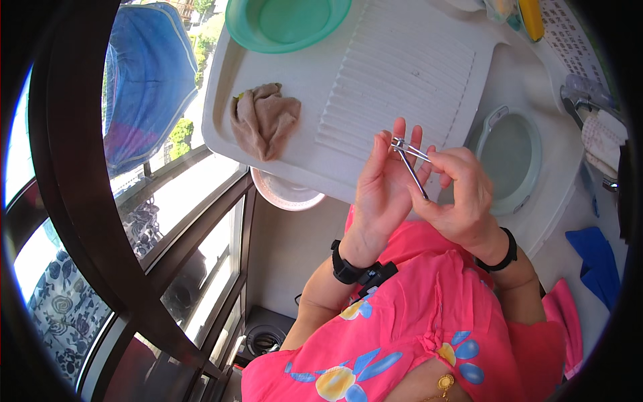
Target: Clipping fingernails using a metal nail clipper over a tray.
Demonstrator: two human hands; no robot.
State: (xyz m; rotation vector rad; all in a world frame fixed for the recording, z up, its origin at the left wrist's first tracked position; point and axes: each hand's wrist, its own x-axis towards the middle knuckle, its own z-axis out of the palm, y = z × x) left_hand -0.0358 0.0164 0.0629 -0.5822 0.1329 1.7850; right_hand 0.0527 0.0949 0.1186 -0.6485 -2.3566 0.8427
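Observation:
A metal nail clipper [413, 171] with its lever raised is pinched between the thumb and fingers of my right hand [458, 193]. Its jaws are at the fingertips of my left hand [384, 188], which is turned palm up with several fingers spread. Whether the jaws touch a nail I cannot tell. Both hands are above the near edge of a white washboard sink top [397, 80]. A crumpled brown cloth [265, 120] lies on that top, to the left of my hands.
A green basin [289, 25] stands at the sink's far side. Right of the washboard is a pale oval basin [510, 156]. A pink-white basin [289, 188] shows under the left corner. Blue cloth [598, 261] lies at the right; windows [191, 221] line the left.

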